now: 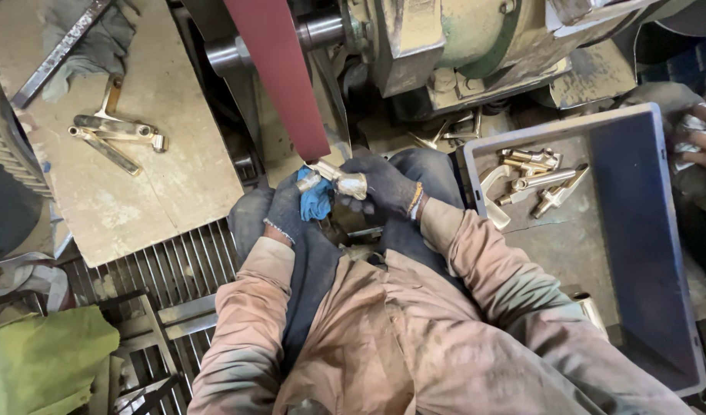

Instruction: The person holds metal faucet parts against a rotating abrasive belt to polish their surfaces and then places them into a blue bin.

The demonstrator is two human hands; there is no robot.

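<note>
Grimy workshop machinery is filling the top of the view, with a green-and-grey motor housing (476, 38) sitting behind a dark red sanding belt (280, 73) that is slanting down toward the person's lap. Below it, a metal floor grate (176, 269) is showing between the person's knees and a dusty counter (138, 192) on the left. A person in a dust-stained pinkish jacket is sitting and looking down at both gloved hands.

On the right, a grey plastic bin (637, 230) is lying open, and a small heap of brass-coloured fittings (537, 180) is resting in its upper left corner. Another person's hand (703, 138) is holding a pale cloth just past the bin's far edge.

On the counter, a few similar metal parts (114, 134) are lying loose together.

The left hand (288, 207), its grip closed, is clamping a blue rag (316, 201) and one end of a shiny metal fitting (334, 178). The right hand (387, 188), grip also closed, is clamping the other end. The fitting is sitting just below the belt's lower end; contact cannot be told.
</note>
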